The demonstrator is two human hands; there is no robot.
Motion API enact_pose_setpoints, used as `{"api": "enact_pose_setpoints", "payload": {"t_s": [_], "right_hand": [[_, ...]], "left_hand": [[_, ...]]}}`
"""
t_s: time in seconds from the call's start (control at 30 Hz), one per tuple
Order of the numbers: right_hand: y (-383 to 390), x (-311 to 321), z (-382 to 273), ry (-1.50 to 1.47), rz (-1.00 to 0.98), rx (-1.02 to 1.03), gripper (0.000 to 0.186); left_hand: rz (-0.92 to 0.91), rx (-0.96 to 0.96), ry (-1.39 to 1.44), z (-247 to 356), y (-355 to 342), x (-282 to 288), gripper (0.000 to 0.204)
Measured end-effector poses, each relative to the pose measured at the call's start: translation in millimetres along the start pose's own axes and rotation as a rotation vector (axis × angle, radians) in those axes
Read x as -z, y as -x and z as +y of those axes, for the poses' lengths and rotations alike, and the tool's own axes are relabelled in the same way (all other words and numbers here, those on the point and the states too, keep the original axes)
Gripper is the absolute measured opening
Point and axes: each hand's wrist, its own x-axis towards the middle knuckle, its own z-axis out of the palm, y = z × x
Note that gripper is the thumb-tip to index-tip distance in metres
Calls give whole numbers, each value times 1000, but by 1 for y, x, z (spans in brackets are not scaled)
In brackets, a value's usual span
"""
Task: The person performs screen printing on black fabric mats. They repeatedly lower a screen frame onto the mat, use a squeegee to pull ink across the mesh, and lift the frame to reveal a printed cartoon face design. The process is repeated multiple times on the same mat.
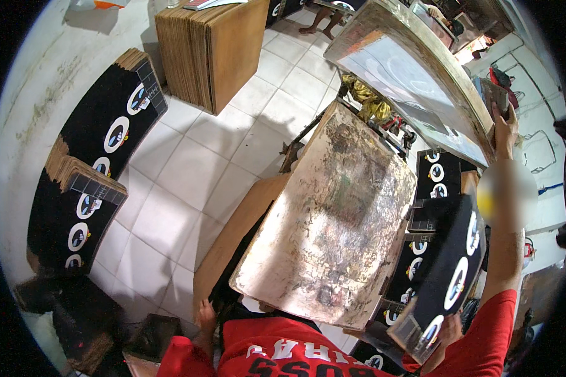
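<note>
At the lower left, my left hand (205,316) has its fingers closed on the near end of a brown board (233,245), tilted beside the worktable. My right hand (445,330) grips the lower edge of a black printed panel (449,276) with white ovals, tilted and slightly blurred. Between them lies a worn, paint-stained tabletop (333,220). Over its far right side, a large framed screen (415,81) is raised at a slant. A third arm in a red sleeve (493,330), seemingly a co-worker's, reaches up from the lower right, its hand (504,132) on the screen's frame.
More black panels (431,182) with white ovals lie to the table's right. Others (100,151) lean against the left wall. A thick stack of brown boards (214,56) stands on the tiled floor (188,169). Another person's legs (321,22) show at the back.
</note>
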Motion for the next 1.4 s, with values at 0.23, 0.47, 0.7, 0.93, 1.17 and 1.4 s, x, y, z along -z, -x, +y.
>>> {"api": "enact_pose_setpoints", "payload": {"t_s": [0.23,0.47,0.7,0.93,1.17,1.4], "right_hand": [[10,4,-12,119,15,-83,68],[16,3,-31,128,21,-156,65],[11,-2,-30,63,5,-140,60],[15,-6,-29,38,-34,-159,60],[27,8,-45,54,-24,-182,60],[33,15,-51,68,0,-197,59]], "left_hand": [[339,-108,2,38,-115,91,22],[467,-18,-238,121,-226,329,31],[637,44,108,12,-149,620,37],[928,72,603,-112,-83,623,32],[592,112,829,-76,-78,366,34],[177,54,631,70,-123,203,37]]}}
